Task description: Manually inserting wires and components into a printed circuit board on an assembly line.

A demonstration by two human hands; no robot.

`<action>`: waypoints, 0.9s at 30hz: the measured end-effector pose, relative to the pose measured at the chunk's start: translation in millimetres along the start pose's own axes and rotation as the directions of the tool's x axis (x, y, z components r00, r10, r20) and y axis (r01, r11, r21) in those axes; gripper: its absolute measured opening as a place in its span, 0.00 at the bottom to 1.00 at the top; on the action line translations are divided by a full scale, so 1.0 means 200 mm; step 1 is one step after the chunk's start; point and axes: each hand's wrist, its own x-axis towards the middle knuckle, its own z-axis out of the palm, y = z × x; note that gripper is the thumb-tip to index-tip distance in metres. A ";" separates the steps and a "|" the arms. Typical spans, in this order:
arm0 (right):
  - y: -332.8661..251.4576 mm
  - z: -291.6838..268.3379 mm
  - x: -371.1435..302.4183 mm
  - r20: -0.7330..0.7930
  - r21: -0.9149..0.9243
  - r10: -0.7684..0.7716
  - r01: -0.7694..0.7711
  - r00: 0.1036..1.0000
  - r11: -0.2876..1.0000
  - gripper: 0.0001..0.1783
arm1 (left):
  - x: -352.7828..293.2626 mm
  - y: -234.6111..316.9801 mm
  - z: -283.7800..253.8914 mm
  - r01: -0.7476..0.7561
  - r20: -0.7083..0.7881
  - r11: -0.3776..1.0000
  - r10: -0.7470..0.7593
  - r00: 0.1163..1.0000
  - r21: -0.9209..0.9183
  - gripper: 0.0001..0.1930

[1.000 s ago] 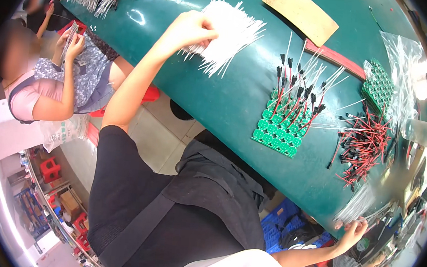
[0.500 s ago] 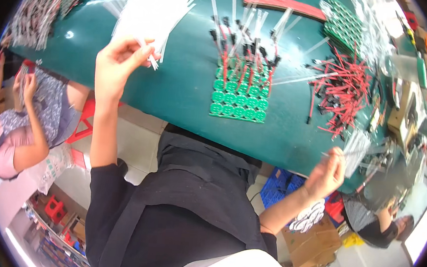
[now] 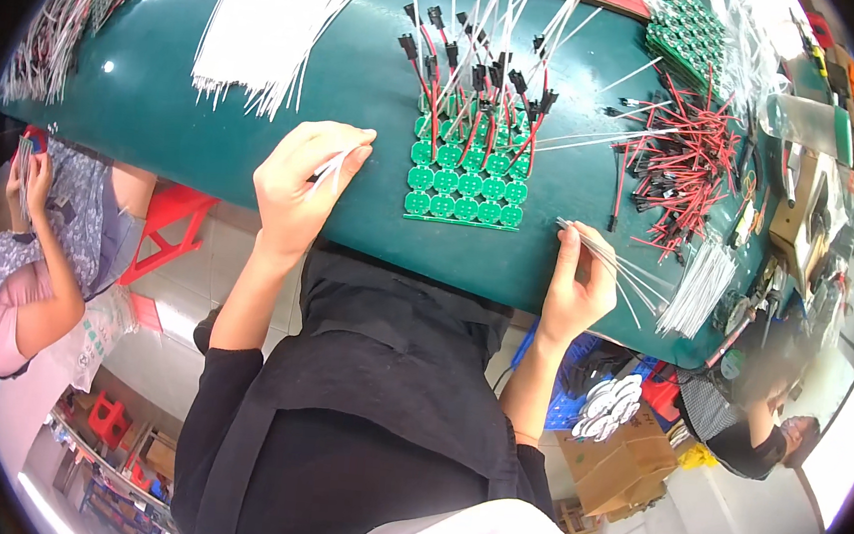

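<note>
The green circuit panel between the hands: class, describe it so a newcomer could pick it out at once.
On the dark green table, look between the left hand and right hand. There lies a flat panel of round green boards. Black plugs stand over its far rows, unlike the stacked green panels farther right.

The gridded sheet of round circuit boards (image 3: 465,195) is bright green; its thin paired wires (image 3: 532,140) are red and black, the plastic connectors (image 3: 479,77) black. Left of the sheet, the fanned pile of straight strips (image 3: 270,34) is white; right of it, the tangled wire heap (image 3: 691,167) mixes red with black. The smooth worktop (image 3: 361,81) is dark green.
</note>
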 end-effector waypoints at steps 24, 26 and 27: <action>-0.34 0.47 0.01 0.231 0.065 -0.262 0.253 0.937 0.965 0.06 | -0.03 0.08 0.12 0.157 -0.065 0.961 -0.175 0.982 -0.226 0.08; -0.34 0.47 0.01 0.247 0.048 -0.263 0.260 0.932 0.964 0.06 | -0.03 0.07 0.13 0.110 -0.065 0.982 -0.121 0.991 -0.155 0.08; -0.34 0.47 0.01 0.249 0.067 -0.258 0.249 0.934 0.966 0.06 | -0.02 0.07 0.13 0.099 -0.075 0.983 -0.112 0.991 -0.157 0.08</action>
